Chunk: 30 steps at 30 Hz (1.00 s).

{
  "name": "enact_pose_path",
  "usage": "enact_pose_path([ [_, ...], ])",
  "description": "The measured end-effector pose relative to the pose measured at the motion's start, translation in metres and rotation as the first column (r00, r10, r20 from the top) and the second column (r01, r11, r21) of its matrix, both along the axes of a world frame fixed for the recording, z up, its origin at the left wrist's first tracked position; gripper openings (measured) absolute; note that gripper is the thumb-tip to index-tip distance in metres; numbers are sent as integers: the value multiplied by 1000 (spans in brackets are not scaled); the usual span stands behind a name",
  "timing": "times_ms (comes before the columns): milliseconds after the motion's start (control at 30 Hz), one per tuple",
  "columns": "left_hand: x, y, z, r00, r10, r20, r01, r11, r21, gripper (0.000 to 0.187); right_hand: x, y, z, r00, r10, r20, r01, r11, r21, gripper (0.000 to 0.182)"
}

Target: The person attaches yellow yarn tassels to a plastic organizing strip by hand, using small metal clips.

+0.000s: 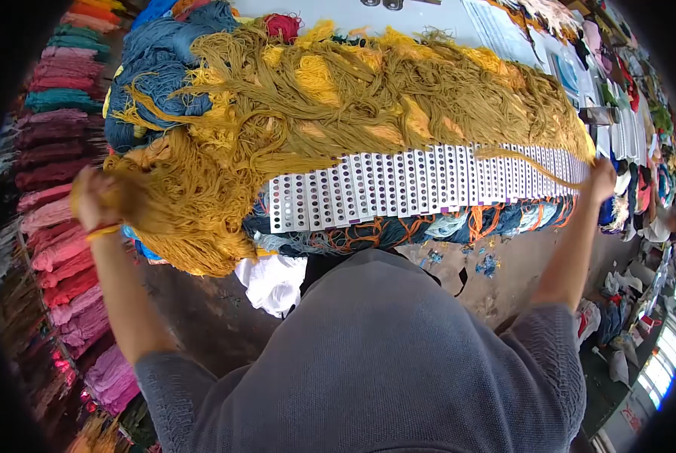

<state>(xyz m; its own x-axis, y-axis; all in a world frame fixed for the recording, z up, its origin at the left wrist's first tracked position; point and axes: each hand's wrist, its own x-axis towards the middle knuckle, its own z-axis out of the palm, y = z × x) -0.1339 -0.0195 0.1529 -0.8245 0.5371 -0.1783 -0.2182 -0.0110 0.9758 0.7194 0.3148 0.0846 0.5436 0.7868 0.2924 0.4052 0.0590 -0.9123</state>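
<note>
Both arms outstretched, left hand [96,198] and right hand [600,180] fisted.

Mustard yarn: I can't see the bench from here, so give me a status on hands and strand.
Left hand gripping mustard yarn bundle. Right hand pinching one strand, stretched over white perforated cards. Nothing blocking the strand.

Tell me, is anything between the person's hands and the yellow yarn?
Nothing visible. The left hand is closed on the mustard yarn bundle, and the right hand pinches a strand stretched over the white perforated strips.
</note>
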Motion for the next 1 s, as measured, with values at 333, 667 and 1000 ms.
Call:
enact_pose_path([
  [333,300,80,-178,539,-572,619,824,510,-246,40,-374,-176,-115,404,913,-49,-796,325,-510,15],
  [667,331,108,-222,605,-772,194,692,390,-608,20,-392,-174,-127,144,939,313,-736,314,-600,12],
  [1000,330,103,-222,704,-640,308,707,675,-213,15,-399,-178,-111,-58,916,397,-572,296,-765,13],
])
